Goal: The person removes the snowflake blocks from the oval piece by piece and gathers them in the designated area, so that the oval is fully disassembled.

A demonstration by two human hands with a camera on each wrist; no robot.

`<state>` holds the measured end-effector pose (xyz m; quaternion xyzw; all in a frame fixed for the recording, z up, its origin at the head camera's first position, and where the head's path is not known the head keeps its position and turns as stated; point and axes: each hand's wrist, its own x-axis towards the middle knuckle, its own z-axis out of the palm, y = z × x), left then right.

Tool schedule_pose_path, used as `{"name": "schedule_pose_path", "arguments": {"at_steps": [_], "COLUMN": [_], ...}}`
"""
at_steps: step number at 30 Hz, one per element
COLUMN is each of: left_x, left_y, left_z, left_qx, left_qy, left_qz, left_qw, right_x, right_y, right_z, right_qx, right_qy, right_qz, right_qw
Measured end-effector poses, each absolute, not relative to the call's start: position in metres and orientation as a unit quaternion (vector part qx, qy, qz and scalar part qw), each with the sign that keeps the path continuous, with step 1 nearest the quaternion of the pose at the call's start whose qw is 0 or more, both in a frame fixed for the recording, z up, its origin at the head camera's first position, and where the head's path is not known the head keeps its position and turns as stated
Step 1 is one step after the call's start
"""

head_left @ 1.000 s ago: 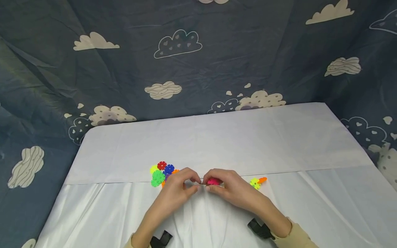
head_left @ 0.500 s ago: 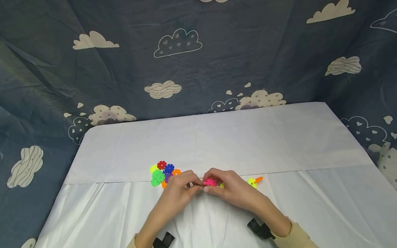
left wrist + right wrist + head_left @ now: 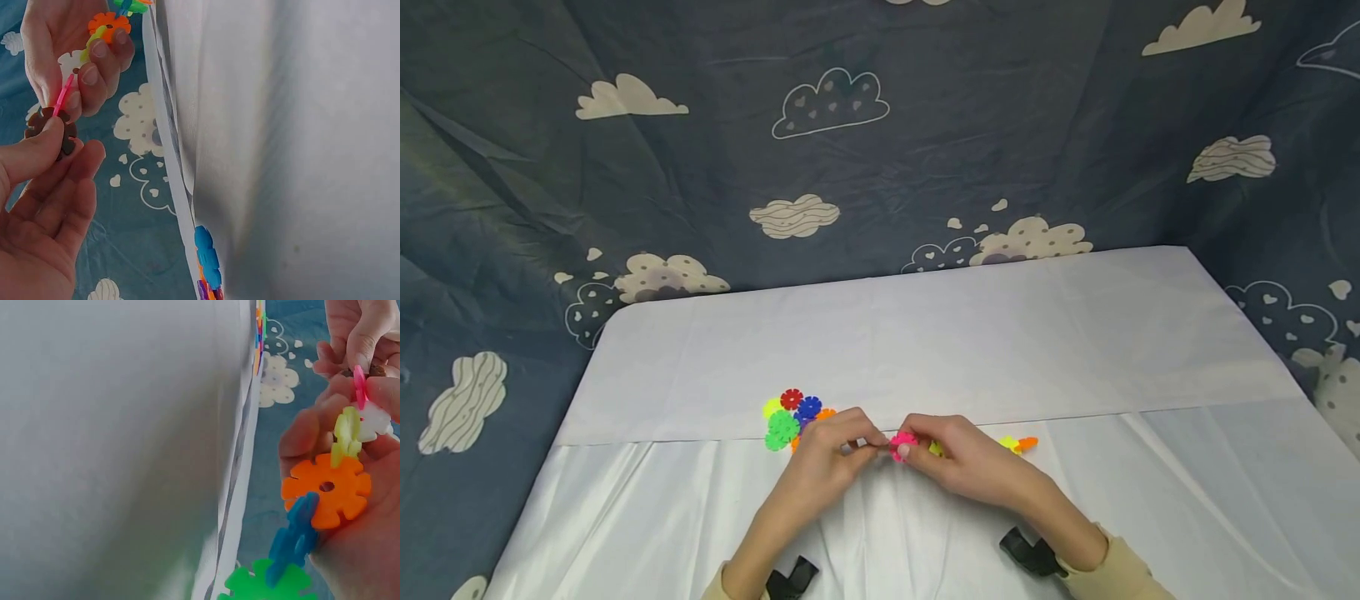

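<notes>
In the head view my left hand (image 3: 831,450) and right hand (image 3: 962,454) meet over the white cloth. The left hand pinches a brown notched snowflake disc (image 3: 67,145) between thumb and fingers. My right hand holds a pink snowflake disc (image 3: 902,446), which stands edge-on against the brown one; I cannot tell how deep their slots engage. The pink disc ends a chain of linked discs lying along the right palm: white (image 3: 374,422), yellow (image 3: 347,439), orange (image 3: 337,497), blue (image 3: 292,537) and green (image 3: 269,584). Fingers partly hide the chain in the head view.
A loose pile of coloured discs, with a green disc (image 3: 782,429) and a red disc (image 3: 792,399), lies left of my left hand. The white-covered table (image 3: 962,342) stretches ahead to a dark cloud-patterned curtain (image 3: 865,167). Black straps (image 3: 1030,552) are on both wrists.
The pink disc has shifted slightly left and turned to show more of its face. The chain's end beyond the right hand has moved slightly. Both hands stay close together.
</notes>
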<state>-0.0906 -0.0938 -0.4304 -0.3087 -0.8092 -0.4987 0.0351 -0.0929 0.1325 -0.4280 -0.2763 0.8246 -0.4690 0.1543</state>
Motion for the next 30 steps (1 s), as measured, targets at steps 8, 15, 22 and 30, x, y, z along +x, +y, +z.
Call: {"name": "schedule_pose_path", "arguments": {"at_steps": [8, 15, 22, 30], "left_x": [-0.092, -0.095, -0.104, -0.115], "left_y": [-0.095, -0.102, -0.122, -0.148], "left_z": [-0.428, -0.425, -0.424, -0.425], "left_qx": [-0.297, -0.210, -0.117, -0.062], "left_qy": [-0.819, -0.855, -0.867, -0.891], "left_qz": [-0.487, -0.475, -0.484, -0.449], "left_qw": [0.051, -0.006, -0.030, -0.023], "right_x": [-0.093, -0.093, -0.093, -0.093], "right_y": [0.131, 0.131, 0.132, 0.133], "right_z": [-0.428, -0.426, -0.426, -0.427], "right_qx": [-0.275, -0.268, -0.255, -0.256], "right_qy": [0.837, 0.838, 0.842, 0.845], "right_qz": [-0.461, -0.462, -0.459, -0.455], "right_qw": [0.106, 0.112, 0.123, 0.117]}}
